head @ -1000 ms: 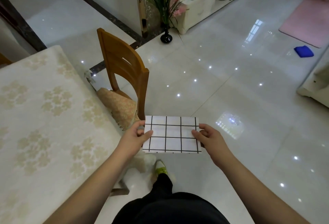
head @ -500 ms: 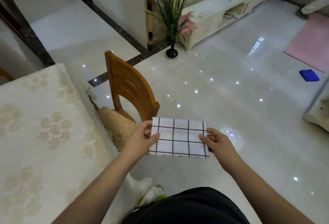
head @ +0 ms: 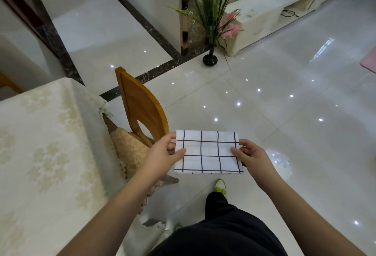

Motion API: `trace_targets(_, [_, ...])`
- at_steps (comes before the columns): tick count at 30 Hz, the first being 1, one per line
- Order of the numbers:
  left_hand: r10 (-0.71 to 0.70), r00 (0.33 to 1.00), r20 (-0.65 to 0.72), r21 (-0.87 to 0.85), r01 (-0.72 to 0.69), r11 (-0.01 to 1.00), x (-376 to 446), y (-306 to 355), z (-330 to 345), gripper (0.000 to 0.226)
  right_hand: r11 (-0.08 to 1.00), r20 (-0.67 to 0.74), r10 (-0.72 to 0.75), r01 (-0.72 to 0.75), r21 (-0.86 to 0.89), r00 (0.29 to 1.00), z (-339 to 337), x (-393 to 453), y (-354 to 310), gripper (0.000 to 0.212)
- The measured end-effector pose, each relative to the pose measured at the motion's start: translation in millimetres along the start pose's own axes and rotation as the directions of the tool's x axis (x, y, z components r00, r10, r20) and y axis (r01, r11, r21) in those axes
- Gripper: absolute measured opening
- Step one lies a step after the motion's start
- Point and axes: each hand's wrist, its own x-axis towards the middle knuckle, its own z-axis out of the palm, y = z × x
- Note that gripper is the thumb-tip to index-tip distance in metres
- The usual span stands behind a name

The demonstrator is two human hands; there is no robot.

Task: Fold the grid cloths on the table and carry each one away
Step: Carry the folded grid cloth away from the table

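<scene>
A folded white cloth with a black grid (head: 209, 152) is held flat in the air over the floor, in front of me. My left hand (head: 162, 155) pinches its left edge, thumb on top. Its right edge is pinched the same way by my right hand (head: 252, 157). The table (head: 40, 154), under a cream flowered tablecloth, stands to my left; no other grid cloth shows on the part in view.
A wooden chair (head: 142, 109) with a patterned cushion stands tucked at the table's edge, just left of the cloth. Beyond it are a black vase with grasses and pink flowers (head: 210, 58), a white low cabinet (head: 264, 17) and glossy tiled floor to the right.
The view has tilted up and swung as I step forward past the chair. Both hands keep the same hold on the folded cloth, carried in front of me.
</scene>
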Motion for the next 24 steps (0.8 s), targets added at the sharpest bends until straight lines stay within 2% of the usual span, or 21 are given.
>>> trace_targets(4, [-0.050,0.996,-0.074,-0.029,0.048,0.998,41,26,18,0.040,0.999,0.078,-0.005,0.008,-0.040,0.997,-26,62,-17,0.021])
trace_targets(10, [-0.096,0.992,-0.084,0.055,0.101,0.993,99,60,40,0.044,0.999,0.175,-0.002,0.010,-0.047,0.985,-62,130,-46,0.013])
trace_targets(13, [-0.120,0.989,-0.092,0.017,0.122,0.992,120,75,48,0.041,0.997,0.235,0.007,0.011,-0.077,0.972,-74,158,-53,0.012])
trace_targets(24, [-0.148,0.978,-0.144,-0.047,0.143,0.989,187,83,20,0.035,0.989,0.350,0.020,0.032,-0.142,0.936,-53,251,-89,0.012])
